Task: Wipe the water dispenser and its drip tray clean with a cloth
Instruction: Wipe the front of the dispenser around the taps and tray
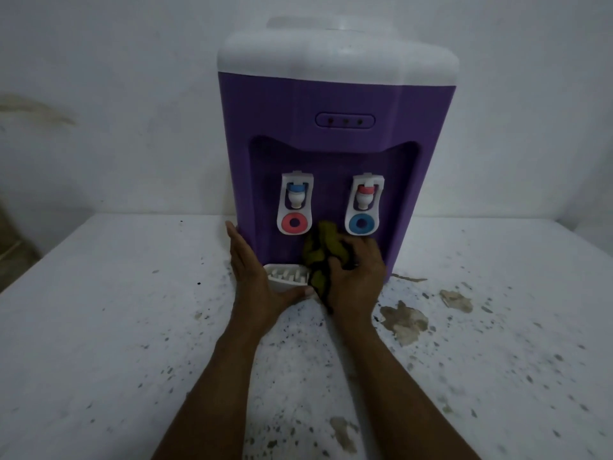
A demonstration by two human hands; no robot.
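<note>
A purple water dispenser with a white top stands on the table against the wall. Two white taps sit in its recess, the left tap with a red ring, the right tap with a blue ring. The white drip tray juts out at the base. My right hand grips a crumpled green cloth against the dispenser's lower front, over the tray's right part. My left hand lies with straight fingers along the dispenser's left lower edge, its thumb against the tray's front.
The white table has chipped, speckled paint with brown patches to the right of my hands. A white wall stands close behind the dispenser. The table's left edge falls away at the far left.
</note>
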